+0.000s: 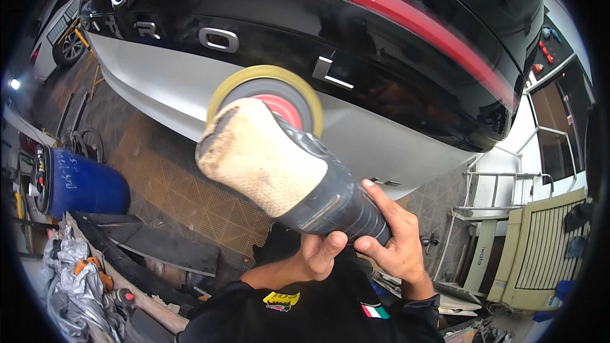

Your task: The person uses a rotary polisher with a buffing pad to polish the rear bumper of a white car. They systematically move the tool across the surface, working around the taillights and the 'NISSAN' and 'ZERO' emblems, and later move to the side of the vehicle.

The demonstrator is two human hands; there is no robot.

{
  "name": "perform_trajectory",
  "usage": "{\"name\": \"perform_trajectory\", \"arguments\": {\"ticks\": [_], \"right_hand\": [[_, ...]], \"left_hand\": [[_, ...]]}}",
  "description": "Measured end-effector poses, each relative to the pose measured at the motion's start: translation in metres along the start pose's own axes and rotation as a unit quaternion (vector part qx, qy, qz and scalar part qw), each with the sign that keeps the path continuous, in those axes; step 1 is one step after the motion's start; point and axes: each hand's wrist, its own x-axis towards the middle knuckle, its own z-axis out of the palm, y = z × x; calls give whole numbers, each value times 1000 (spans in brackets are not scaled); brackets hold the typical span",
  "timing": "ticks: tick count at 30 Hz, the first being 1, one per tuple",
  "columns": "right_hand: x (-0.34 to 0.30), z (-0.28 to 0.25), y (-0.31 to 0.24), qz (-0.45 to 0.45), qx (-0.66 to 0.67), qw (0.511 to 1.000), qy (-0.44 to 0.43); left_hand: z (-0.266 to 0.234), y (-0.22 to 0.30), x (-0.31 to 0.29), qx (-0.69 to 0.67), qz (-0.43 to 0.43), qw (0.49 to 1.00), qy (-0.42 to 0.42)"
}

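Note:
A polisher [254, 159] stretches from my hands up to the back of a black and silver car [279, 32]. Its head has a dirty beige cover, its handle is black, and a yellow-edged round pad [223, 86] sits at its far end. The pad overlaps the border between the black trim and the silver lower panel; I cannot tell if it touches. My right hand [403, 241] is closed round the rear of the handle, thumb on the near side, index finger along the far side. My left hand [319, 255] holds the handle from below, its thumb showing and its other fingers mostly hidden.
Left stands a blue barrel [89, 181], with a crumpled silver sheet [70, 279] and long dark parts below it. A metal frame [502, 190] and a beige slatted unit [540, 248] are at the right. Another car [57, 32] stands far left. Tiled flooring [178, 184] lies between.

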Motion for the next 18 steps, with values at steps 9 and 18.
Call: {"name": "perform_trajectory", "arguments": {"ticks": [9, 18], "right_hand": [[-13, -23, -11, 48, -57, 997, -36], [-96, -38, -29, 157, -97, 980, 75]], "left_hand": [[11, 2, -6, -12, -36, 998, -53], [41, 2, -11, -28, -198, 944, -261]]}}
